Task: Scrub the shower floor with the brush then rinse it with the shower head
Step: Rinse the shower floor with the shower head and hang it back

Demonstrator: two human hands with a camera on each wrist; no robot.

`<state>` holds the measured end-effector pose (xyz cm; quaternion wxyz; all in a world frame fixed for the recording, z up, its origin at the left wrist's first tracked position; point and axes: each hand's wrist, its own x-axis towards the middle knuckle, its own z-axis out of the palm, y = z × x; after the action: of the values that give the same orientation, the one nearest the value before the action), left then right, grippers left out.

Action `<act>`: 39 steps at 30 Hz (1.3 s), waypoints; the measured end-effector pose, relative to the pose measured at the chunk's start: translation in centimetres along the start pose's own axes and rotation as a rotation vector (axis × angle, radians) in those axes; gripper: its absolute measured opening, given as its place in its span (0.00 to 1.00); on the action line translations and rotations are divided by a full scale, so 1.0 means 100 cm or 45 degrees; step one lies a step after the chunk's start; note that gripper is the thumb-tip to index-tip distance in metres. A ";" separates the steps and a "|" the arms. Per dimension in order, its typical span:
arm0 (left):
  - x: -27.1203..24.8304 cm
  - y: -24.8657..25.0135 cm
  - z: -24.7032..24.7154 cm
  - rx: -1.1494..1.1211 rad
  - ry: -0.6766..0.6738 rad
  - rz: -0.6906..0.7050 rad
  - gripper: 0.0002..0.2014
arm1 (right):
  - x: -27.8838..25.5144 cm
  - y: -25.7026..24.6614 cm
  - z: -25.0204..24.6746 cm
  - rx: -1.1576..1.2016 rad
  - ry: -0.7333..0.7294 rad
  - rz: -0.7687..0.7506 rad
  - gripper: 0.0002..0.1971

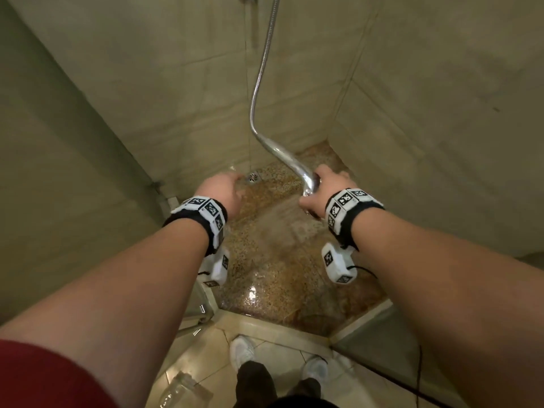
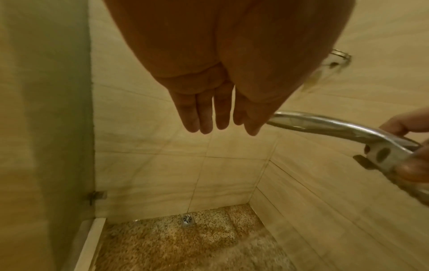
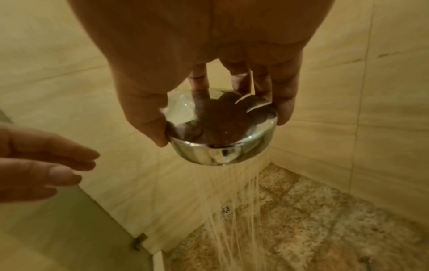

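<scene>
My right hand [image 1: 321, 191] grips the chrome shower head [image 3: 223, 139], thumb on one side of the round head and fingers on the other. Water streams from it onto the speckled brown shower floor [image 1: 282, 260]. The shower head's handle [image 2: 325, 126] and metal hose [image 1: 265, 54] run up toward the back wall. My left hand [image 1: 222, 191] hovers empty to the left of the shower head, fingers [image 2: 204, 113] straight and close together, above the floor drain [image 2: 187, 218]. No brush is in view.
Beige tiled walls [image 1: 176, 83] close the stall at the back and right. A glass panel [image 1: 59, 172] stands on the left, a raised curb [image 1: 265, 322] at the front. My feet in white shoes [image 1: 243, 351] stand outside it, a clear jar [image 1: 182, 390] beside them.
</scene>
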<state>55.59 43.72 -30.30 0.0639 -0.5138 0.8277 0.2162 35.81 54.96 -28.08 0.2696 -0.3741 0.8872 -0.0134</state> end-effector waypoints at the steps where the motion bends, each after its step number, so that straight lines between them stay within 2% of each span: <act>1: -0.001 -0.004 0.000 -0.026 0.008 -0.027 0.24 | 0.000 -0.007 0.001 0.046 0.008 -0.028 0.32; 5: -0.004 -0.020 0.001 -0.072 0.018 -0.109 0.23 | 0.005 -0.024 0.007 0.143 0.043 -0.106 0.28; 10: -0.005 -0.033 0.007 -0.051 0.009 -0.133 0.24 | 0.007 -0.031 0.008 0.098 0.039 -0.109 0.28; 20: -0.003 -0.027 0.013 -0.034 0.004 -0.109 0.24 | 0.018 0.030 -0.022 -0.272 0.154 0.086 0.36; 25: 0.000 -0.020 0.011 -0.075 0.011 -0.104 0.23 | 0.023 0.037 -0.025 -0.221 0.186 0.156 0.35; 32: 0.003 -0.021 0.009 -0.097 0.001 -0.110 0.24 | 0.025 0.020 -0.007 -0.111 0.181 0.115 0.36; 39: 0.006 -0.024 0.007 -0.075 0.016 -0.140 0.24 | 0.028 0.029 -0.023 -0.082 0.235 0.170 0.33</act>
<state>57.32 42.67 -31.82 0.0555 -0.5614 0.7920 0.2334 31.24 54.75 -28.09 0.1749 -0.3198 0.9312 -0.0011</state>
